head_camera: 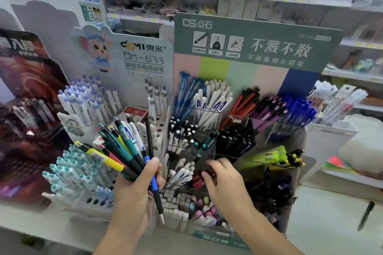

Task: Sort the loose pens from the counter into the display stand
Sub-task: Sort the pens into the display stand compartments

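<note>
**penrack_newbie:** So where were we at that point? Anything about to go sideways?

**stockroom_sam:** Our left hand [135,188], lower centre of the frame, was clamped around a fanned bunch of loose plastic click pens [122,147] – teal, yellow, black and white barrels, plus one blue-and-black pen [155,184] hanging tip-down below the fist. Our right hand [222,182], just right of it, had its fingers curled into a lower pocket of the clear acrylic tiered display stand [207,149], right at some red-and-black pens [199,180]. We couldn't tell whether it was actually pinching one or just nudging them; too blurry there.

**penrack_newbie:** And the risk?

**stockroom_sam:** Mostly the bundle, we reckoned. Smooth, glossy, round barrels splayed out like that slide easily, and the dangling blue one looked the least secure, so it could drop onto the grey and pastel erasers [186,207] below. Also the acrylic dividers are thin and see-through, so it's easy to misjudge which pocket you're in and mix colours. The pockets are packed tight, so pushing a pen in could tip its neighbours.

**penrack_newbie:** Any strays left?

**stockroom_sam:** One dark pen [365,215] lay on the pale counter [331,223] at the lower right, well apart from both hands. So we'd say plenty of sorting remained.
</note>
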